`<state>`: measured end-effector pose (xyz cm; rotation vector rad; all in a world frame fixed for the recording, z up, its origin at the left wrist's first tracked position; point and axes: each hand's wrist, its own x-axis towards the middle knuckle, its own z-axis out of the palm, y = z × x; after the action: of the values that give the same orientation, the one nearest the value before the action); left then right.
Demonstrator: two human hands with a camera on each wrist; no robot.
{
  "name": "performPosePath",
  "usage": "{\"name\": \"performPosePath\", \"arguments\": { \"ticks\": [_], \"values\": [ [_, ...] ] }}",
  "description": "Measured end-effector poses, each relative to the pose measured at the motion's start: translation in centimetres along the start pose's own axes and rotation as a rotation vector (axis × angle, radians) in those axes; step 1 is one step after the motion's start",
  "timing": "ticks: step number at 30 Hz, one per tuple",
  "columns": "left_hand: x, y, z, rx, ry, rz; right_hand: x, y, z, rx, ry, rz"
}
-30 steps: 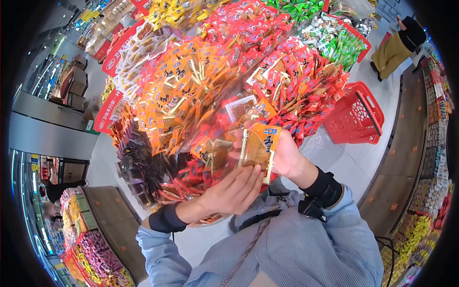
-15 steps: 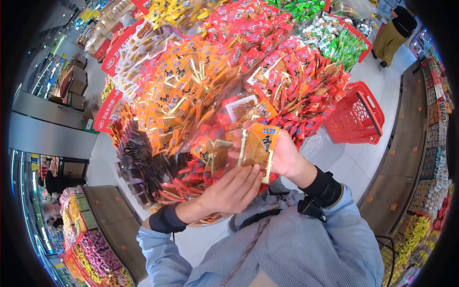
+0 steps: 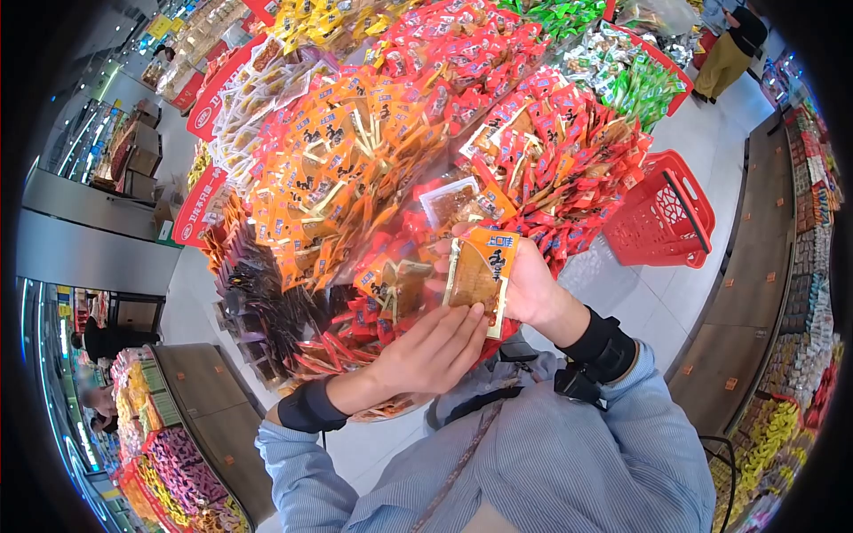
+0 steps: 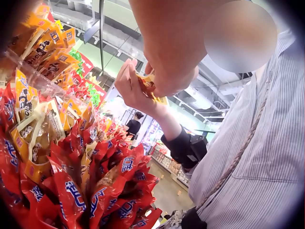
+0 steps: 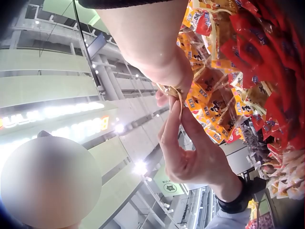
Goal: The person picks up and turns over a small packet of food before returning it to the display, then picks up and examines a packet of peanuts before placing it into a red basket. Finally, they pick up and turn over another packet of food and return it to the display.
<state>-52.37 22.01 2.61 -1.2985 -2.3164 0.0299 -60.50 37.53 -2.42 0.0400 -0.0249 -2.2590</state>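
Observation:
A flat snack packet with an orange printed top and a clear window over brown food lies face up between my hands in the head view. My right hand supports it from behind and grips its right side. At its lower edge, my left hand pinches the wrapper; the right wrist view shows thumb and fingers of the left hand closed on the thin edge. Under and beyond the hands spreads a heap of orange packets and red packets.
To the right a red shopping basket stands near the heap. Snack shelves line the right side, and a sweets stand is at lower left. A person in a black top is at the upper right.
My hands and the packet have hardly moved; the packet has shifted very slightly left. At the upper right, the person has walked farther away.

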Motion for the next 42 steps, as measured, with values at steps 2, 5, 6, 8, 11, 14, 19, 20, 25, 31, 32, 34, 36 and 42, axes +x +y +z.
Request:
{"name": "performPosePath", "arguments": {
  "ticks": [2,5,6,8,11,14,19,20,25,31,32,34,36,42],
  "values": [
    [0.0,-0.1,0.0,-0.001,-0.007,-0.004,0.1,0.0,0.0,0.018,-0.004,0.007],
    [0.0,-0.1,0.1,-0.004,-0.012,-0.009,0.2,0.0,-0.1,0.037,-0.019,0.009],
    [-0.1,-0.1,0.1,-0.006,-0.014,-0.01,0.2,0.0,-0.1,0.034,-0.013,0.007],
    [0.0,-0.2,0.2,-0.004,-0.013,-0.011,0.3,-0.1,-0.2,0.028,-0.002,0.004],
    [0.0,-0.2,0.2,-0.005,-0.01,-0.016,0.4,-0.2,-0.3,0.001,0.003,-0.002],
    [-0.1,-0.3,0.3,-0.01,-0.013,-0.019,0.4,-0.2,-0.2,0.008,0.007,-0.004],
    [-0.1,-0.4,0.4,-0.019,-0.014,-0.025,0.5,-0.2,-0.2,0.004,0.0,0.0],
    [-0.1,-0.5,0.4,-0.021,-0.013,-0.026,0.5,-0.3,-0.2,-0.002,-0.001,0.0],
    [-0.1,-0.5,0.4,-0.028,-0.012,-0.034,0.7,-0.3,-0.1,-0.019,0.006,-0.002],
    [0.0,-0.5,0.4,-0.043,-0.014,-0.033,0.7,-0.4,-0.3,-0.009,-0.032,0.005],
    [0.1,-0.5,0.4,-0.042,-0.013,-0.032,0.7,-0.4,-0.4,-0.007,-0.032,0.006],
    [0.1,-0.6,0.4,-0.042,-0.01,-0.028,0.5,-0.5,-0.3,0.005,-0.025,0.01],
    [0.2,-0.6,0.3,-0.045,-0.009,-0.02,0.4,-0.4,-0.1,-0.008,0.0,0.007],
    [-0.4,-1.1,0.5,-0.114,0.068,-0.072,0.7,-0.3,0.1,-0.15,-0.052,-0.069]
  ]
}}
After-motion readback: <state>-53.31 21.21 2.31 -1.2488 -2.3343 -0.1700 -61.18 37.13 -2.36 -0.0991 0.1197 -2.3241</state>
